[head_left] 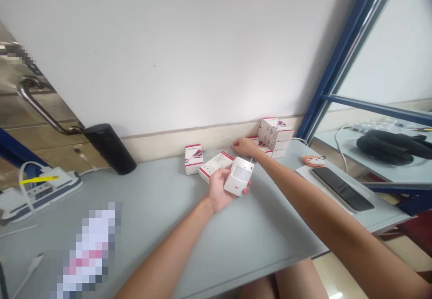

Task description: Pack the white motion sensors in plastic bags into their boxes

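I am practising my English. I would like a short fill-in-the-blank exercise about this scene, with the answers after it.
1. The left hand holds a white ____ sensor.
2. The right hand is next to a stack of white boxes standing against the ____.
3. A smartphone lies on the grey table to the ____ of both hands.

Answers: motion; wall; right

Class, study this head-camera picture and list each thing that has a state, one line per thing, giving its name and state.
left hand, curled around the white motion sensor
white motion sensor, held, lens side up
right hand, fingers extended, beside the stack of white boxes
stack of white boxes, piled unevenly
upright white box, standing on end
flat white box, lying on its broad face
smartphone, lying flat, screen dark
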Motion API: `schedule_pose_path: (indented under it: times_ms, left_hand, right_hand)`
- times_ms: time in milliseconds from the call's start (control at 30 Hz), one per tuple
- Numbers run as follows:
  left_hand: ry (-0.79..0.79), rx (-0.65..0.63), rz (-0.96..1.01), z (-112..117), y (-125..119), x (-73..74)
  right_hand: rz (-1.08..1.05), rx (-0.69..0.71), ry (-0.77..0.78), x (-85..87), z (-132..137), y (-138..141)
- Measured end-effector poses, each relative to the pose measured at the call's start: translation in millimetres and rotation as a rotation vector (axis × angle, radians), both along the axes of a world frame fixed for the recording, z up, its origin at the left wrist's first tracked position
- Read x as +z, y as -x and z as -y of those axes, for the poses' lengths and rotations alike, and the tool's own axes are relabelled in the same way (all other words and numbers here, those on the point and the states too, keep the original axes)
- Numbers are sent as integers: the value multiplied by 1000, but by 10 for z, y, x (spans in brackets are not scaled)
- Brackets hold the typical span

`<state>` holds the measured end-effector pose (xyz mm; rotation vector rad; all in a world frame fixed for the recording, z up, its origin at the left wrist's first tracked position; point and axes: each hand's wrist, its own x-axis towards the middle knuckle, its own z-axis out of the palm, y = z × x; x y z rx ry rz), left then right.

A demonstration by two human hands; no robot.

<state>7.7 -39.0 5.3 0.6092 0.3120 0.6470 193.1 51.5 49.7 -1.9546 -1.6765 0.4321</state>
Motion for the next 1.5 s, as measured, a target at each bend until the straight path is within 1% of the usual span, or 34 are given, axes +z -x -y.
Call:
schedule_pose_path:
  times_ms: [67, 133, 167, 200, 233, 267, 300, 333, 400, 500, 567, 700, 900, 1167, 1367, 1433, 1500]
  left_hand:
    - [-11, -15, -6, 3, -4, -11]
    - [-16, -29, -6, 1, -11, -25]
    - [-21, -33, -5, -2, -16, -31]
    - [-27, -31, -4, -7, -20, -36]
    - [-33, -25, -1, -12, -24, -40]
    - [-35, -17, 1, -17, -26, -43]
    - [-37, -3, 4, -21, -27, -44]
    - [-37, 5, 8, -24, -27, -44]
    - [-40, 12, 11, -25, -24, -38]
    - [-40, 28, 12, -18, -13, -14]
    - [-23, 46, -6, -13, -5, 3]
    - [-14, 66, -10, -12, 10, 11]
    - [-51, 34, -22, -2, 20, 16]
    - [-95, 0, -21, -16, 10, -1]
    - [-70, 17, -17, -6, 5, 0]
    - [-59, 25, -24, 2, 2, 9]
    - [-53, 37, -15, 8, -1, 18]
  right_hand:
    - [-15, -5, -80, 19, 63, -17]
    - [-50, -23, -206, 46, 218, -107]
    - [-124, -18, -337, 56, 319, -175]
    - [-207, 2, -432, 62, 427, -254]
    - [-316, 37, -494, 63, 535, -340]
    - [-427, 66, -532, 59, 638, -429]
    - [-512, 65, -579, 51, 728, -516]
    - [-552, 55, -613, 43, 802, -598]
    - [-596, 25, -685, 28, 899, -738]
    - [-606, 10, -774, 21, 942, -866]
    - [-620, 5, -777, 11, 937, -897]
    - [-682, -8, -722, -56, 897, -880]
    - [-822, -37, -700, -123, 834, -819]
    - [-906, -26, -644, -177, 807, -762]
    - [-776, 80, -536, -182, 837, -661]
    - [-688, 76, -549, -199, 845, -624]
    - [-526, 30, -627, -216, 860, -585]
